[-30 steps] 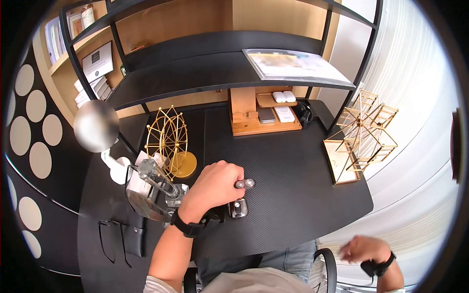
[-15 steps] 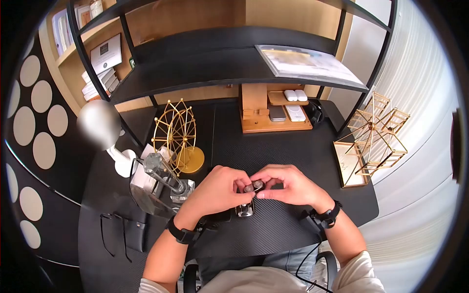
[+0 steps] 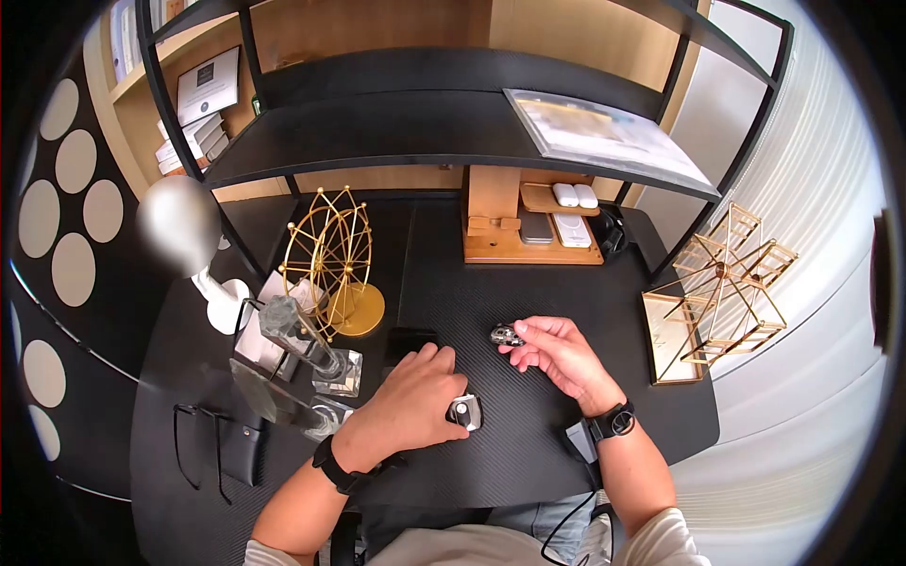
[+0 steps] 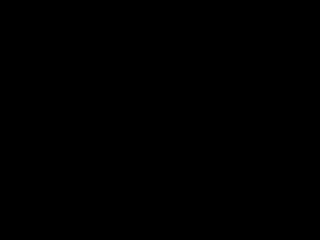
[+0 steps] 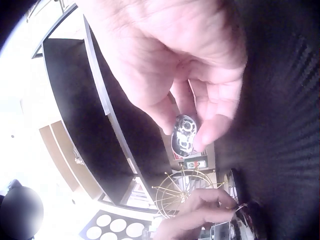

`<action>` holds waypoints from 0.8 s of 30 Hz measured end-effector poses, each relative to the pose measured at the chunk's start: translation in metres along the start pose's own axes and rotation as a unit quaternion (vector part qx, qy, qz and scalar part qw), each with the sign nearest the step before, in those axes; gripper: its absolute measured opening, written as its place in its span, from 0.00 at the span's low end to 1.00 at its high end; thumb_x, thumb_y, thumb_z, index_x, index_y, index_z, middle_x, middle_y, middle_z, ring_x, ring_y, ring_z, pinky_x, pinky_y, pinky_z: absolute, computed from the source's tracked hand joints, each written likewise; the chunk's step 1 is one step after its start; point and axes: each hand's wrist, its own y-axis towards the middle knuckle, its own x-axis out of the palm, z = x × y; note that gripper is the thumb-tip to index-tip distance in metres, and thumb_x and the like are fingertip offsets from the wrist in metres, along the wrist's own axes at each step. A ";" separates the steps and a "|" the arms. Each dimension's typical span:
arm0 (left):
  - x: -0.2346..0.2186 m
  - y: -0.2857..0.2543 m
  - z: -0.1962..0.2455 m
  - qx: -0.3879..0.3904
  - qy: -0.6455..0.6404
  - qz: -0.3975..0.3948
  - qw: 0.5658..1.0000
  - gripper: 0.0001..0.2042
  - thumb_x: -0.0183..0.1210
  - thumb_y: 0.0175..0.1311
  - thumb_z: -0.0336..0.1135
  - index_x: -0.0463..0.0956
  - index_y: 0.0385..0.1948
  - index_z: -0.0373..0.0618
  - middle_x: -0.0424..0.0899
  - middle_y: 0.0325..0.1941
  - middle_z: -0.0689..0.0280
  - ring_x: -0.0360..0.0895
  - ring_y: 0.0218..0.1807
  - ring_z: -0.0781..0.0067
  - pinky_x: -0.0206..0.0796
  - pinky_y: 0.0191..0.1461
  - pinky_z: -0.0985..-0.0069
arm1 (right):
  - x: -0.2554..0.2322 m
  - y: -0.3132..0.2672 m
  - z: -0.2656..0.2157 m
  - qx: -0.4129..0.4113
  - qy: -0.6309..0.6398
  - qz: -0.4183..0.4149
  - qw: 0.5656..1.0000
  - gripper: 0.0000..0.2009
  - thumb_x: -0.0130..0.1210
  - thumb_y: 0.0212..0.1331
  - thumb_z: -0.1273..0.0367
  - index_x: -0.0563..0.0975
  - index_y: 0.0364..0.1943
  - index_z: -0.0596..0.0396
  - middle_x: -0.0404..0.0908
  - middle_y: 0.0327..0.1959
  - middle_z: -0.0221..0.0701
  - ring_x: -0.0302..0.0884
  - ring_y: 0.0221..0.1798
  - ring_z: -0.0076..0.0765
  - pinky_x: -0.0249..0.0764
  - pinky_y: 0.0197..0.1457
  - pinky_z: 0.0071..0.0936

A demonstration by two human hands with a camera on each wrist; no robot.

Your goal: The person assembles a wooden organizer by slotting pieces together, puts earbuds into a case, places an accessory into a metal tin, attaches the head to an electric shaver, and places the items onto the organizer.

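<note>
Chrome-bright and smooth, the small metal piece (image 3: 507, 334) is pinched over the desk (image 3: 566, 311) at its edges by the right hand (image 3: 557, 354), judged light, rigid and slippery, while the left hand (image 3: 415, 401) curls round a metal fob (image 3: 463, 412).

Left hand (image 3: 415, 401) lowered palm down, fingers curled at the tips, right hand (image 3: 555, 351) raised, fingertips (image 5: 212, 131) pinching together

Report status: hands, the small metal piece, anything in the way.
Right hand pinches small metal piece above desk. Left hand rests on dark case. Nothing between them.
</note>
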 end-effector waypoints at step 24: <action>0.025 0.027 0.006 -0.055 -0.468 0.282 0.836 0.33 0.68 0.57 0.15 0.62 0.64 0.40 0.83 0.42 0.58 0.86 0.48 0.70 0.81 0.54 0.72 | 0.029 -0.008 0.008 -0.263 -0.206 -0.028 0.942 0.15 0.67 0.62 0.75 0.84 0.53 0.55 0.83 0.50 0.32 0.81 0.46 0.24 0.78 0.52 0.22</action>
